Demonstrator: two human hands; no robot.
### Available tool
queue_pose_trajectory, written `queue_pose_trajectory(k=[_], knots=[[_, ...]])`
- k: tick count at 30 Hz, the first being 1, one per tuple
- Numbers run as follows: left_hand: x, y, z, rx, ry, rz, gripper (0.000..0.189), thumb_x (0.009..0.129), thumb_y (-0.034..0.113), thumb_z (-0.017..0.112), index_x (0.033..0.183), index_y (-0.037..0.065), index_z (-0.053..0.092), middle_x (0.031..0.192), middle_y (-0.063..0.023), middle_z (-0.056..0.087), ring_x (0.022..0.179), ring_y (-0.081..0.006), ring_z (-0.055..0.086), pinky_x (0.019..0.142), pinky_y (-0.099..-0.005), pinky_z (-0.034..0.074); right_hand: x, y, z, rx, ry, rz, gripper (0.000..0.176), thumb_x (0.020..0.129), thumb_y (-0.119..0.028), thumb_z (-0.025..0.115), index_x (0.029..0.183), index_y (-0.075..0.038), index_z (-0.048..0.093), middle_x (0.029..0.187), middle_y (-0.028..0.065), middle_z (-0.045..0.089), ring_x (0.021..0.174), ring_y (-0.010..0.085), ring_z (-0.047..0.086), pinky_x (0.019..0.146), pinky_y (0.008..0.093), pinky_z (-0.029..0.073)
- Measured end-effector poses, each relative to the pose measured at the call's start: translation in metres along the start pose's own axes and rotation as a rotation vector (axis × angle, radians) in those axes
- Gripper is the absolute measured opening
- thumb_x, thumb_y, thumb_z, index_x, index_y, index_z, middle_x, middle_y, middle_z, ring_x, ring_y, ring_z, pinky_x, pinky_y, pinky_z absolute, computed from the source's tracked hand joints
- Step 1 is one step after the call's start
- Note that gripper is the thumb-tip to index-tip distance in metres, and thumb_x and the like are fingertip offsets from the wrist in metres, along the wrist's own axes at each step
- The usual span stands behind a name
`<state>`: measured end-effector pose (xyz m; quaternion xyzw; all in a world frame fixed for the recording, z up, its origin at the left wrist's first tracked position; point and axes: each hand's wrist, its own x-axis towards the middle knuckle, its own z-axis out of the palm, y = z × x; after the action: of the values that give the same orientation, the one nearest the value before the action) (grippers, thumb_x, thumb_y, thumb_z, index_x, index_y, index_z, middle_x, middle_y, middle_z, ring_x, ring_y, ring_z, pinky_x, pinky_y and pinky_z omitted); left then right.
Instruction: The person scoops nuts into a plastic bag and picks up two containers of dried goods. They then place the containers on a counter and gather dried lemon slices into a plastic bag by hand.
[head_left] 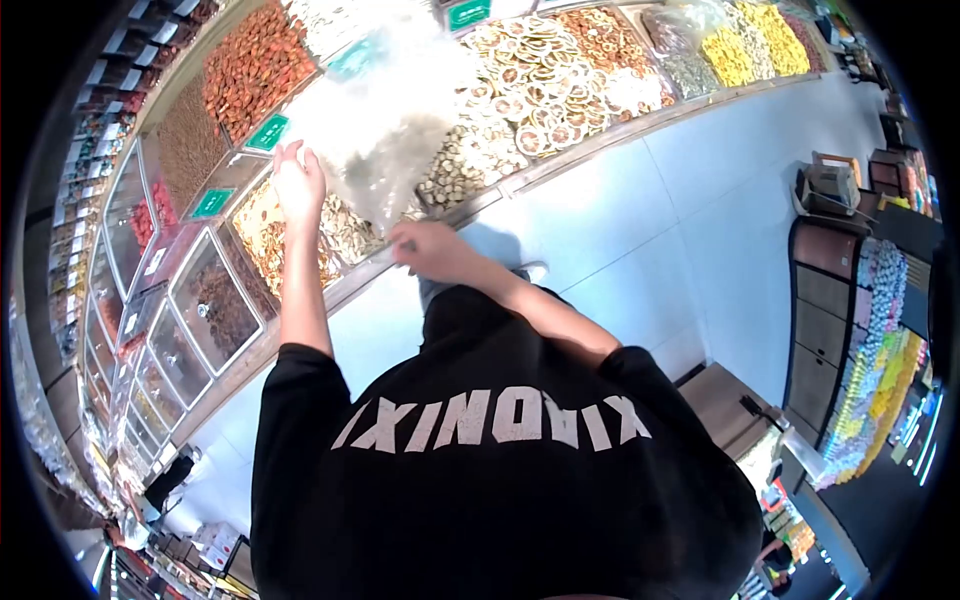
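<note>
A clear plastic bag (385, 165), blurred by glare, spreads over the bins of dried goods. My left hand (300, 185) is at the bag's left side, above the counter, its fingers slightly bent and apart; no held object shows. My right hand (428, 250) is at the counter's front edge, fingers curled together at the bag's lower end. Below the bag are pale sliced pieces (350, 232) and small round pieces (450, 180). Green label cards (268, 132) stand among the bins.
Red dried fruit (255, 70) fills a bin at upper left, and round dried slices (545, 80) lie to the right. Lidded clear bins (215, 300) line the left side. The counter's wooden edge (570, 160) borders a pale tiled floor (620, 250). Shelves (825, 330) stand at right.
</note>
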<state>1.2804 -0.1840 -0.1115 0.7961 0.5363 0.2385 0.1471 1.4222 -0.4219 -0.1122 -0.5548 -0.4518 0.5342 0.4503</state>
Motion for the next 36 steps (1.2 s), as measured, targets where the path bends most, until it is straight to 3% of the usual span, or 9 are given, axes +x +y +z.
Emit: queue_pose_trajectory(k=[3,8,11,15,24,27,30,34,36], knots=[[-0.017,0.071,0.025,0.32,0.018,-0.002,0.061,0.096,0.043,0.054,0.141,0.002,0.049,0.146,-0.0394,0.039,0.138,-0.0536,0.036,0.112,-0.0592,0.034,-0.033,-0.007,-0.016,-0.524,-0.279,-0.176,0.032,0.092,-0.032,0.067,0.108,-0.006,0.062,0.096,0.013,0.07,0.098,0.0343,0.065,0.083,0.0458,0.05],[-0.021,0.116,0.086,0.196,-0.392,-0.174,0.081,0.095,0.058,0.047,0.148,-0.003,0.038,0.141,-0.0406,0.042,0.137,-0.0544,0.036,0.11,-0.0687,0.029,-0.126,0.03,-0.109,-0.169,-0.137,-0.007,0.028,0.092,-0.03,0.068,0.098,-0.003,0.063,0.087,0.0125,0.07,0.071,0.026,0.069,0.066,0.0385,0.054],[-0.04,0.156,0.078,0.049,0.068,-0.059,0.063,0.096,0.044,0.058,0.136,-0.004,0.051,0.129,-0.0343,0.054,0.123,-0.0423,0.054,0.103,-0.0507,0.044,-0.179,0.035,-0.189,0.039,0.116,0.311,0.028,0.093,-0.026,0.067,0.1,0.0,0.065,0.084,0.0089,0.069,0.061,0.0161,0.068,0.054,0.0307,0.053],[-0.112,0.248,0.093,-0.401,0.013,0.069,0.017,0.086,0.014,0.074,0.09,0.0,0.065,0.092,-0.0175,0.067,0.088,-0.0309,0.063,0.086,-0.0389,0.049,-0.2,0.059,-0.261,0.136,0.507,0.33,0.029,0.094,-0.026,0.067,0.1,0.002,0.065,0.085,0.0093,0.068,0.058,0.014,0.066,0.047,0.0265,0.049],[-0.158,0.425,0.238,-0.678,-0.724,0.348,0.016,0.092,0.013,0.068,0.096,-0.002,0.072,0.098,-0.0181,0.072,0.093,-0.0309,0.069,0.082,-0.0386,0.054,-0.182,0.069,-0.395,0.268,0.838,0.312,0.026,0.097,-0.023,0.067,0.085,0.0,0.067,0.059,-0.0007,0.056,0.049,0.0056,0.046,0.046,0.0246,0.034],[-0.109,0.486,0.261,-0.863,-0.776,0.212,0.026,0.101,0.023,0.058,0.103,0.0,0.072,0.101,-0.0151,0.073,0.095,-0.0267,0.07,0.081,-0.0366,0.053,-0.163,0.06,-0.459,0.082,0.881,0.353,0.03,0.097,-0.027,0.066,0.092,0.002,0.066,0.061,0.0007,0.056,0.051,0.0093,0.05,0.049,0.0297,0.04],[-0.07,0.531,0.301,-1.23,-1.048,-0.421,0.047,0.107,0.041,0.041,0.114,0.004,0.068,0.107,-0.0085,0.073,0.098,-0.0222,0.069,0.085,-0.0345,0.051,-0.135,-0.008,-0.51,-0.344,1.016,0.18,0.031,0.096,-0.026,0.065,0.107,0.003,0.062,0.076,0.0096,0.063,0.063,0.0148,0.058,0.053,0.0308,0.046],[-0.048,0.611,0.295,-1.536,-1.569,-1.141,0.082,0.1,0.07,0.024,0.147,0.006,0.044,0.143,-0.0095,0.053,0.133,-0.0242,0.049,0.11,-0.0452,0.038,-0.106,-0.025,-0.573,-0.681,0.915,-0.126,0.034,0.097,-0.024,0.053,0.119,0.001,0.059,0.116,0.0169,0.062,0.111,0.0299,0.058,0.092,0.0429,0.047],[-0.037,0.649,0.261,-1.409,-1.489,-0.755,0.088,0.098,0.074,0.019,0.151,0.006,0.04,0.153,-0.0128,0.042,0.144,-0.0271,0.038,0.115,-0.0472,0.032,-0.108,0.007,-0.605,-0.518,0.89,0.037,0.048,0.103,-0.039,0.04,0.115,0.002,0.061,0.117,0.0183,0.064,0.109,0.0346,0.06,0.094,0.0454,0.046]])
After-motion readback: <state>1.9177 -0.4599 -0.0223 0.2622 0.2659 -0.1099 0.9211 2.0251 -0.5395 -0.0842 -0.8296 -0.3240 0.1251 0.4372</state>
